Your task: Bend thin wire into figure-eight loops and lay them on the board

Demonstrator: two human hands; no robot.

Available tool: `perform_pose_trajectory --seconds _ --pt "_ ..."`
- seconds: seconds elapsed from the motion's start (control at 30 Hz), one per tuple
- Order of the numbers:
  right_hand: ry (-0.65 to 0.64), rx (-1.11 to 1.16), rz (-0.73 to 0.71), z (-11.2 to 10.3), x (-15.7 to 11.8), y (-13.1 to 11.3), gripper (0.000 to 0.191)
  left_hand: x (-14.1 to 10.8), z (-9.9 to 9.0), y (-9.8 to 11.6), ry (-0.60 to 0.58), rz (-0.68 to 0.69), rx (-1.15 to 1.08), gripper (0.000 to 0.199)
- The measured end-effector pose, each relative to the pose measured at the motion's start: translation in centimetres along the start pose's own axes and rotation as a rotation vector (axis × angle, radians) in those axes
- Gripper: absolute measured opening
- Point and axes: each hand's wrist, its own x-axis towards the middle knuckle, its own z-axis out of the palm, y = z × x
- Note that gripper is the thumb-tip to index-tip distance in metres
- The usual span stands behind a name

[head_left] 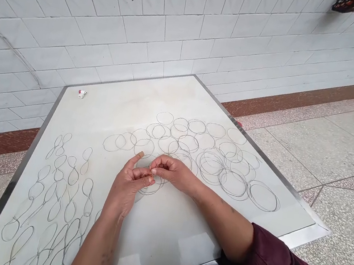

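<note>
Thin grey wire loop point(147, 175) is pinched between the fingers of a bare left hand point(126, 189) and a bare right hand point(170, 172), above the middle of a white rectangular table point(155, 97); the left thumb is held raised. The light, springy wire is judged best gripped close to the bend. Round wire rings point(233, 182) are laid out right, figure-eight wire loops point(51, 215) left. White glazed wall tiles point(113, 27) rise beyond, above speckled terrazzo flooring point(330, 149).
</note>
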Motion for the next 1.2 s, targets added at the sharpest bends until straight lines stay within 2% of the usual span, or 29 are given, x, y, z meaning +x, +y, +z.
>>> perform_pose_trajectory --seconds 0.2,0.33,0.47,0.63,0.83,0.97,1.1,1.2 --pt "0.060 -0.064 -0.018 0.1 0.2 0.2 0.015 0.2 0.3 -0.3 0.055 -0.032 -0.066 0.090" --pt "0.053 -0.061 -0.009 0.1 0.2 0.2 0.016 0.2 0.4 -0.4 0.098 -0.050 -0.111 0.086" --pt "0.055 -0.082 -0.004 0.1 0.1 0.3 0.016 0.2 0.5 -0.5 0.086 -0.030 -0.082 0.083" --pt "0.062 -0.080 0.003 0.2 0.0 0.5 0.013 0.2 0.7 -0.6 0.103 0.068 0.067 0.074" --pt "0.129 -0.063 0.028 0.5 0.0 0.5 0.015 -0.2 1.6 -0.7 0.245 0.254 0.337 0.068" --pt "0.150 0.009 0.066 0.7 -0.1 0.4 0.019 -0.5 2.1 -1.1 0.325 0.313 0.500 0.063" --pt "0.163 0.084 0.123 0.7 -0.2 0.3 0.022 -0.4 2.1 -1.5 0.327 0.359 0.627 0.062" --pt "0.166 0.111 0.156 0.5 -0.3 0.1 0.024 -0.3 2.3 -1.5 0.301 0.342 0.574 0.060"
